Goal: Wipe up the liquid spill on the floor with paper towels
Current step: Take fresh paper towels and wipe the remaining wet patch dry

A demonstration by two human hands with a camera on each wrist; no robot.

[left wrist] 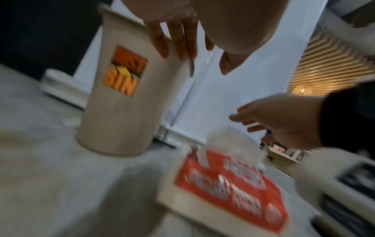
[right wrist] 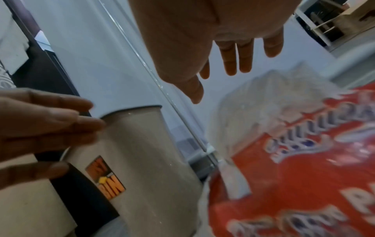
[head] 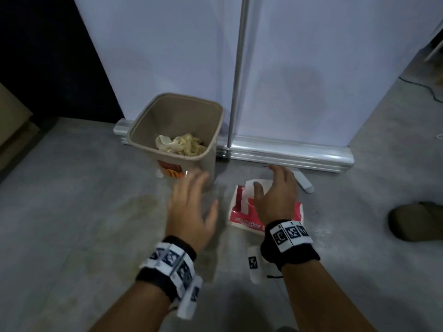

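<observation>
On the grey concrete floor (head: pixel 72 212), just in front of the silver metal base rail of a white banner stand (head: pixel 287 152), lies a soft red-and-white plastic pack of paper towels (head: pixel 242 212), with one white sheet (head: pixel 254 185) standing up out of its top slot. The right hand (head: pixel 275 195) hovers directly over that sheet, fingers straight and spread, holding nothing; the wrist views show a gap between the fingers and the paper. The left hand (head: pixel 191 204) hangs beside the pack, between it and a beige square plastic waste bin (head: pixel 143 130), fingers likewise loose and empty, blurred with motion. The bin holds crumpled, yellow-stained used towels (head: pixel 182 144), and faint yellowish marks (head: pixel 141 202) on the floor to the left of the left hand look like remaining spill, though the dim light makes that uncertain.

The sheet is thin, light and limp, and would tear if yanked sideways; pinching it low, near the slot, between thumb and forefinger and drawing straight up seems the safest hold. The pack is light and slick-skinned, so it will probably lift or slide along with the sheet unless the free left hand presses down on its near edge. Once wet, the paper will go weak, so bunching it is better than spreading it flat.
</observation>
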